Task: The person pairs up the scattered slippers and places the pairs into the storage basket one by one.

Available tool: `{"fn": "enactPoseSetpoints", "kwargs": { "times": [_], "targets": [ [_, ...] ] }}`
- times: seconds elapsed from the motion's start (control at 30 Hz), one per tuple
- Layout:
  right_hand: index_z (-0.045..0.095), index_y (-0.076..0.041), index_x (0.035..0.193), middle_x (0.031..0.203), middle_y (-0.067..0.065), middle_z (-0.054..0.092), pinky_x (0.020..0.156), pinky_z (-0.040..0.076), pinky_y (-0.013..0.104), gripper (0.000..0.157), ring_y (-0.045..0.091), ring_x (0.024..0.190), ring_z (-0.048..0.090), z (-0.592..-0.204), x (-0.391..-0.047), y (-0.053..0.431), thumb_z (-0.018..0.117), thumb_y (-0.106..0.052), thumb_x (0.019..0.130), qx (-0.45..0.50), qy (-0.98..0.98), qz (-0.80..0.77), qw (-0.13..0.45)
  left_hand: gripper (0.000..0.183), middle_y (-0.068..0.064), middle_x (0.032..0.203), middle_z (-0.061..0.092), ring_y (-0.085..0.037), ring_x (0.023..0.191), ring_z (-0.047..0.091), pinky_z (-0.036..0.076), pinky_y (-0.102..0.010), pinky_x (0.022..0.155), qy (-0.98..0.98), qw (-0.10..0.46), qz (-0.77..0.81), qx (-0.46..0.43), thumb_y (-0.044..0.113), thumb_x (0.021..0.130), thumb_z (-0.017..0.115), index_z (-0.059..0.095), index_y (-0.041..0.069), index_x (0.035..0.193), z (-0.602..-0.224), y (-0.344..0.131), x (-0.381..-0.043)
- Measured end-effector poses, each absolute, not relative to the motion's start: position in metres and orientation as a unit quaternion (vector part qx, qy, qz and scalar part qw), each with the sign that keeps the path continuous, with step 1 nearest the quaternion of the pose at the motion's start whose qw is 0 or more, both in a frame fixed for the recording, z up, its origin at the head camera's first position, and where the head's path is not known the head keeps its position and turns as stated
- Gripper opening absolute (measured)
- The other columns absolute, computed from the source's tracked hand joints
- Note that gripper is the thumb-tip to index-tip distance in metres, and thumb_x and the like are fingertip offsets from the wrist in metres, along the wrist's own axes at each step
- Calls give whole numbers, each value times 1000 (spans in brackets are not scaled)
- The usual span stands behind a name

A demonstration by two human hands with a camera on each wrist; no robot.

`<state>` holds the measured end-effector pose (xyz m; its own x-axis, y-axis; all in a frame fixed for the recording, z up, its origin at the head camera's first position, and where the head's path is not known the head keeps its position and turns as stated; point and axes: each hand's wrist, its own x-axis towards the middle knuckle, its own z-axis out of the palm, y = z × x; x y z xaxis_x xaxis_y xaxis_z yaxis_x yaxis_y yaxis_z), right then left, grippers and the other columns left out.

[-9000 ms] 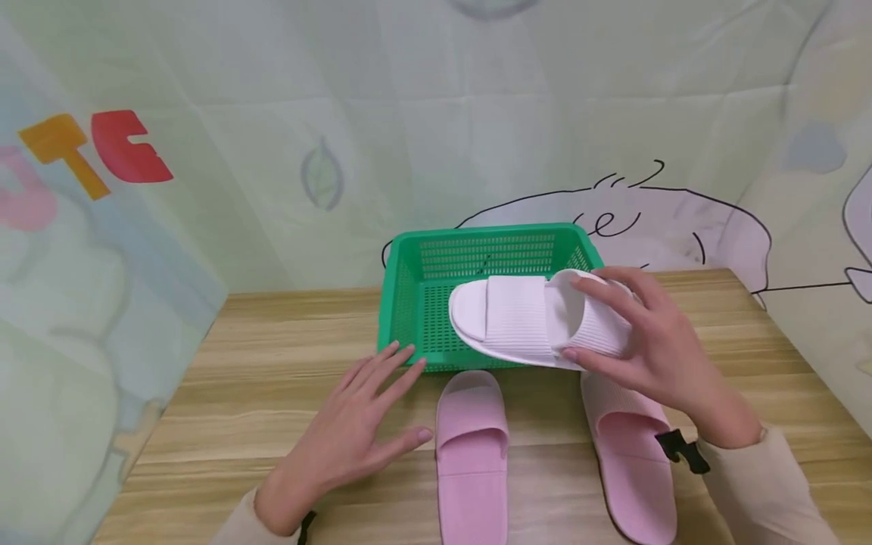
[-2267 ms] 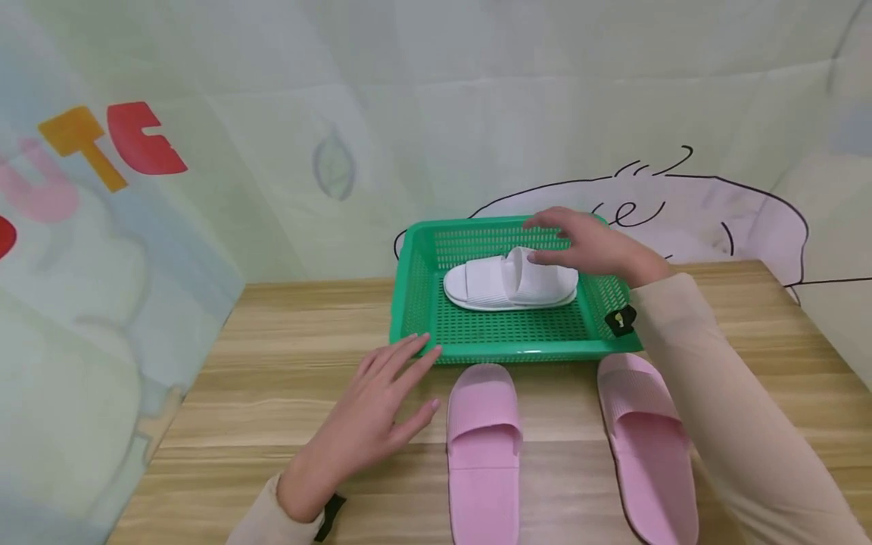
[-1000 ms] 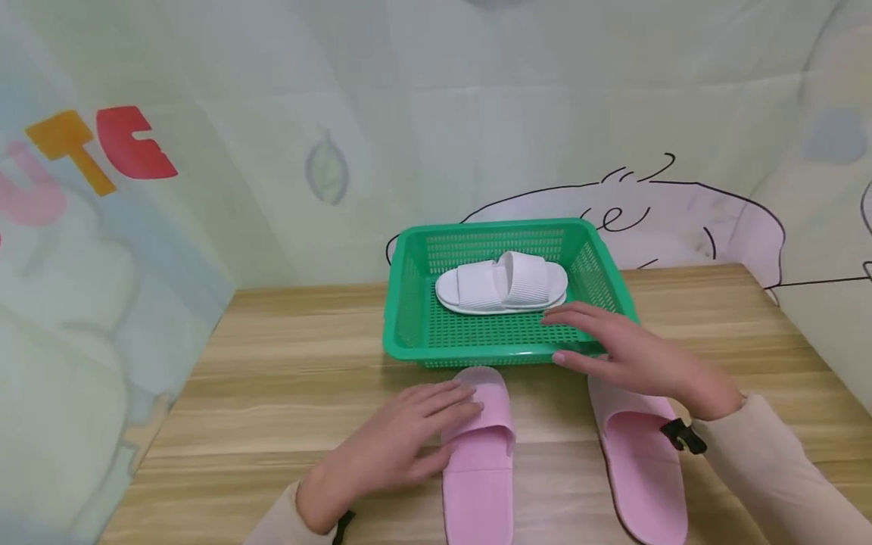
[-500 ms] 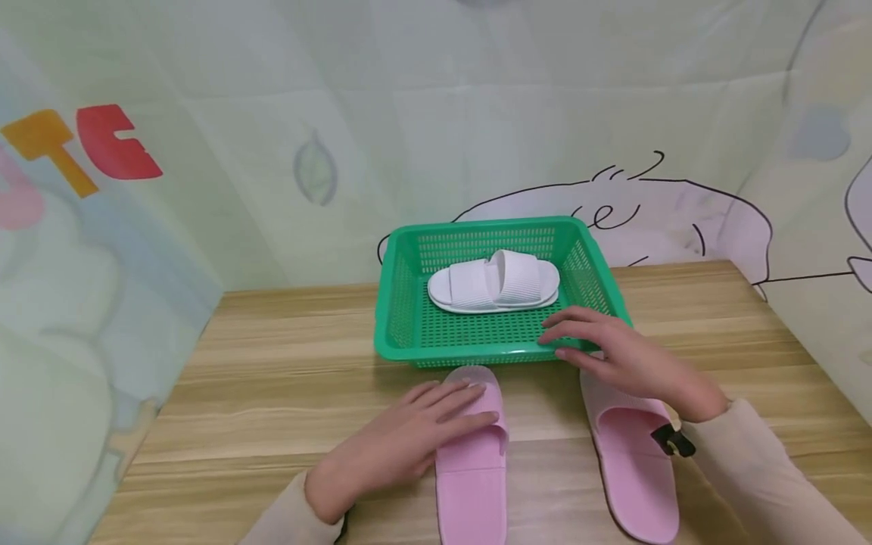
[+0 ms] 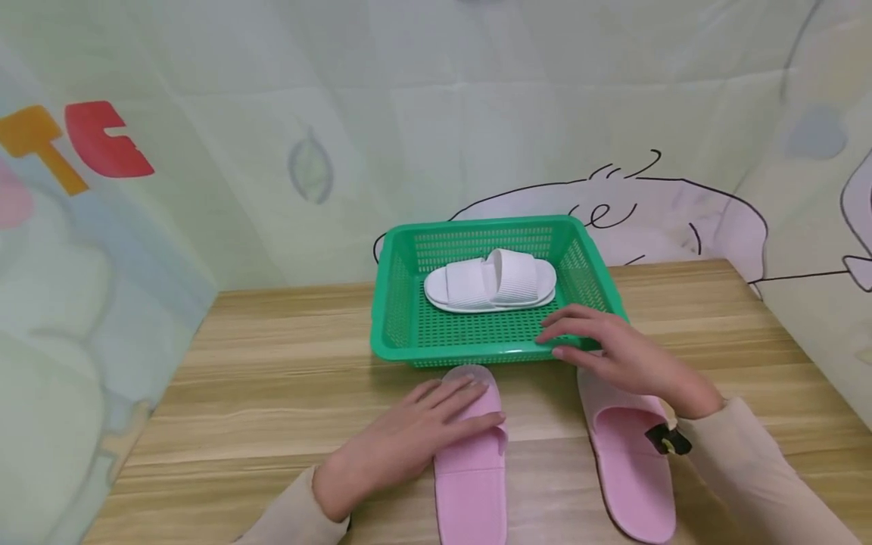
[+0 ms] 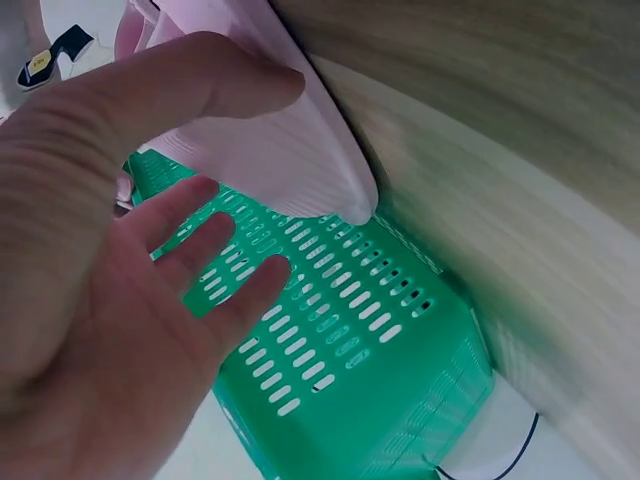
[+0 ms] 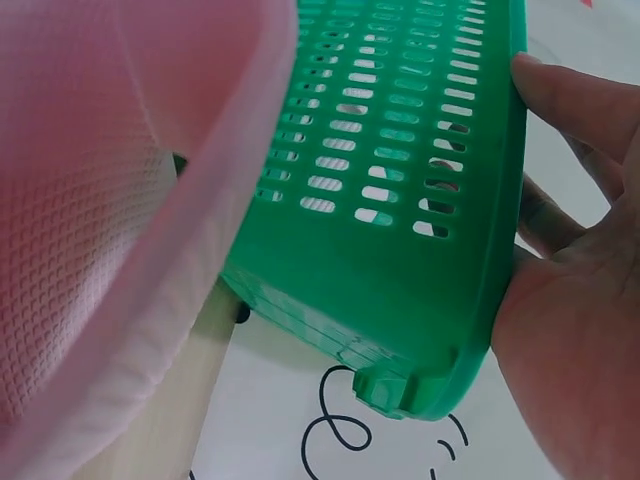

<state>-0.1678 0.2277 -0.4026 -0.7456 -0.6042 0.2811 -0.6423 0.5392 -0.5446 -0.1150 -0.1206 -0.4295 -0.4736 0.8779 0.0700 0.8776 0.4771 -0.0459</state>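
Note:
Over the strap and toe of the left pink slipper (image 5: pixel 470 499) lies my left hand (image 5: pixel 418 431), fingers spread. In the left wrist view its thumb overlaps that slipper's side and the other fingers are loosely bent with nothing in them. My right hand (image 5: pixel 623 359) rests at the near right of the green basket (image 5: pixel 470 353), thumb tip at the rim and fingertips over the inside. It partly covers the toe of the right pink slipper (image 5: pixel 636 484). White slippers (image 5: pixel 490 281), one tucked into the other, lie sideways in the basket.
Both pink slippers lie toes toward the basket on a wood-grain table (image 5: pixel 286 363). Behind the table hangs a printed cloth backdrop (image 5: pixel 436 136), close to the basket's back rim. A black buckle (image 5: pixel 668 439) sits at the right cuff.
The white slippers went from my right hand into the basket. That hand drew back to the near rim. My left hand moved from the basket's front left onto the left pink slipper.

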Motion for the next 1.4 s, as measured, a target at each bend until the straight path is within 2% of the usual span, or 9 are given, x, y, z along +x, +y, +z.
{"fn": "enactPoseSetpoints", "kwargs": {
  "times": [0.3,0.5,0.73,0.83,1.0,1.27,1.4],
  "targets": [
    [76,-25,122,136,8,67,102,56,51,27,27,129,61,-401,-168,226,72,-9,100,328,-884,333,5,72,-8,164,46,-27,155,39,44,-46,119,-859,68,26,-506,-3,95,64,50,32,156,-427,-123,-111],
    [76,-24,121,136,9,67,101,56,51,27,27,129,61,-398,-168,227,72,-8,100,327,-884,335,6,61,-5,160,52,-25,151,45,43,-45,120,-858,103,46,-502,2,97,63,54,28,151,-424,-128,-103],
    [77,-23,122,135,7,67,102,57,47,26,26,129,60,-396,-166,226,72,-9,100,327,-883,337,4,69,-3,149,61,-23,142,52,41,-44,122,-855,135,41,-498,1,80,75,59,11,146,-422,-136,-97],
    [76,-23,122,134,7,67,102,57,45,26,25,129,60,-397,-167,227,73,-9,100,329,-883,335,5,75,-4,144,62,-24,139,54,41,-43,122,-861,128,32,-491,10,74,82,58,9,145,-420,-139,-95],
    [76,-24,122,132,-1,68,104,57,42,26,23,128,61,-398,-168,227,72,-10,100,337,-883,328,7,91,-5,143,60,-25,138,52,40,-44,122,-880,84,38,-466,31,66,90,55,8,147,-416,-140,-92],
    [76,-24,122,131,-6,68,105,56,39,27,21,129,60,-398,-169,227,72,-10,100,337,-882,331,-1,88,-5,130,60,-25,129,54,38,-44,124,-901,45,40,-431,49,69,92,57,8,138,-413,-139,-90],
    [76,-22,122,130,-6,68,104,56,37,26,19,127,61,-398,-169,227,72,-9,100,339,-880,332,0,91,-8,130,60,-26,129,55,37,-47,125,-906,37,42,-420,55,68,93,58,6,136,-412,-140,-88]
  ]
}}
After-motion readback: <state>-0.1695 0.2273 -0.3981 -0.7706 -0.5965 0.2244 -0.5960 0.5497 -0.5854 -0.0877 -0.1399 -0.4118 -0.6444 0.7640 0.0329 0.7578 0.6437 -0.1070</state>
